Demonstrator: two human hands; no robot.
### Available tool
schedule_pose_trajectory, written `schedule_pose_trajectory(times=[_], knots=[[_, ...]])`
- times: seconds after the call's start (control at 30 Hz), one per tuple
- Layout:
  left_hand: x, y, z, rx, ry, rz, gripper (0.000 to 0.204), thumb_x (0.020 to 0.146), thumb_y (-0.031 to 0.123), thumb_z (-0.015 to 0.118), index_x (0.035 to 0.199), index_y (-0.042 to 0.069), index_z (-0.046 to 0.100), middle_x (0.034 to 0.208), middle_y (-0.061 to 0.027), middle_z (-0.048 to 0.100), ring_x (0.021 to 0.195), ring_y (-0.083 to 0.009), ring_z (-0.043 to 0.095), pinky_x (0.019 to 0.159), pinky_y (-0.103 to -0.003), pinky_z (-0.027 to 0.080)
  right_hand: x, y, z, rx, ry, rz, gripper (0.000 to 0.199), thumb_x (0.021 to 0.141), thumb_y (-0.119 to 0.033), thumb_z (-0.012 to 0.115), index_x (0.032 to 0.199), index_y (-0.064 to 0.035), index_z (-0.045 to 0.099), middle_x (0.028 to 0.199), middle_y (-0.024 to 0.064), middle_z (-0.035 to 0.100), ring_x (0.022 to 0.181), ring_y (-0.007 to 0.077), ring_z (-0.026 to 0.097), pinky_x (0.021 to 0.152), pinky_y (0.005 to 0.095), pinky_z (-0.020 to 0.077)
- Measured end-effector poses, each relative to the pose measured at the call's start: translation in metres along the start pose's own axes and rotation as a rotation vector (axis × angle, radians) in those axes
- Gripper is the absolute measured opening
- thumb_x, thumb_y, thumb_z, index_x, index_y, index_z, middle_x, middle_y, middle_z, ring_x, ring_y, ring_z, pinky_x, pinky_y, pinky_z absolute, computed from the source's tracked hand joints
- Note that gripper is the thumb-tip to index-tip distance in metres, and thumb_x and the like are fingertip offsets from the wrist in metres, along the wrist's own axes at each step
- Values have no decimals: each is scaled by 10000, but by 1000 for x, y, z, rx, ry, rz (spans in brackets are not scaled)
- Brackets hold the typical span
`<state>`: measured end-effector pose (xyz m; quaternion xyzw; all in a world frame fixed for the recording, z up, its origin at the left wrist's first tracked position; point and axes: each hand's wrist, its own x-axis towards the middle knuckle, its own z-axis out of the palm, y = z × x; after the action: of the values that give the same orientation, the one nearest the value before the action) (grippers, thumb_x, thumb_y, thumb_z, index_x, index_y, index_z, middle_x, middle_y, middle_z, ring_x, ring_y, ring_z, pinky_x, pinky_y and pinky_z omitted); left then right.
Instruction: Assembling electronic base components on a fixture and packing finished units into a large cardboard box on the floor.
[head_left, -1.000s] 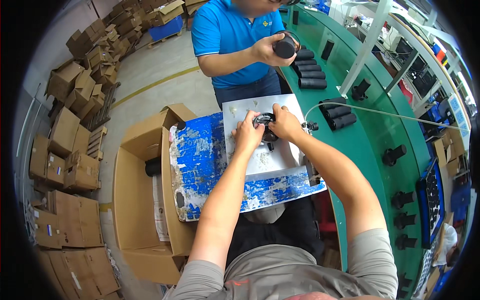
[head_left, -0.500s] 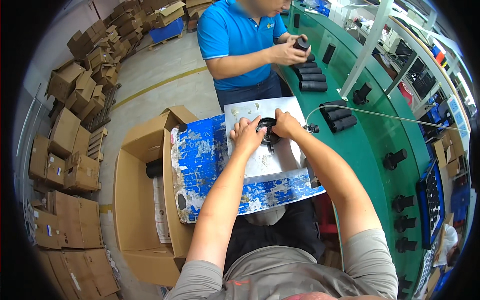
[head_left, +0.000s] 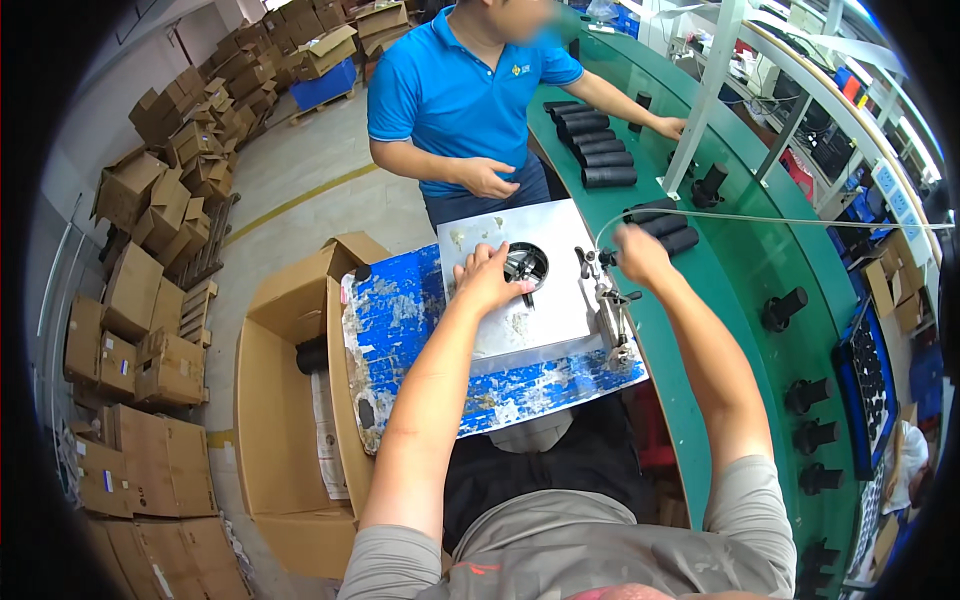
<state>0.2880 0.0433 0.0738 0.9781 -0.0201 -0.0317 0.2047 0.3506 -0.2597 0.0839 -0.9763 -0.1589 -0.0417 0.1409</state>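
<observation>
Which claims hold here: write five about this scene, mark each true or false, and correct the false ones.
1. The left hand touches the round black part. True.
2. Both hands rest on that part. False: the right hand is off it, beside the fitting at the metal plate's right edge.
3. The open cardboard box stands left of the blue-painted board. True.
4. The co-worker wears red. False: the shirt is blue.
5. Black cylinders lie side by side on the green bench. True.
</observation>
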Motion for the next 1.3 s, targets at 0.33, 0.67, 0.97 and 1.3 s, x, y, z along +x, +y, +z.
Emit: schedule_pose_trajectory(times=[0.33,0.67,0.97,1.3], knots=[[-12,4,11,-8,278,119,845,675,512,831,1394,162,558,1376,-109,466,1274,-314,439,1002,-471,339,-60,41,13,6,-357,10,339,766,-5,552,1092,-24,643,1100,211,658,1053,389,621,927,445,494],[0,-19,16,67,172,597,255,810,284,729,1050,198,723,971,-3,665,981,-220,602,878,-438,408,63,-142,26,-217,-289,-95,454,782,-236,738,1147,-10,591,1139,210,663,1050,352,678,839,418,565],[-10,-22,24,160,229,492,53,824,236,703,859,197,707,858,7,638,806,-193,666,840,-447,381,79,-160,68,-406,-197,-213,280,822,-138,609,1083,-38,613,982,186,718,914,357,707,797,446,559],[-153,-132,-33,-320,725,253,273,716,176,798,972,111,731,1027,-48,690,978,-250,637,894,-463,443,-10,-192,-18,-191,69,-460,343,777,-103,741,1085,-29,609,990,181,651,878,392,641,800,449,519]])
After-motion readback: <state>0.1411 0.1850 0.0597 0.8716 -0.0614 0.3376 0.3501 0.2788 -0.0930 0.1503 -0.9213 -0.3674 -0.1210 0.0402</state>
